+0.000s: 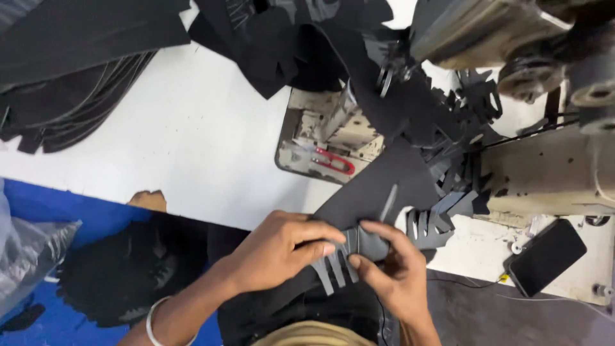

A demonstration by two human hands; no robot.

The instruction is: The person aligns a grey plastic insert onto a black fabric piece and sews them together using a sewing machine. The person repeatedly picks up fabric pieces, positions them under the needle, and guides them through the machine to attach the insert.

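Both hands pinch black fabric piece.

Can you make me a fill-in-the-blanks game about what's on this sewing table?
1. Both hands, the left hand and the right hand, pinch a piece of ____ fabric cut into strips at one edge.
2. The small thread snips on the machine bed have ____ handles.
3. The phone lies with its dark screen on the ____ table.
4. The left wrist wears a thin ____.

Missing words: black; red; white; bangle
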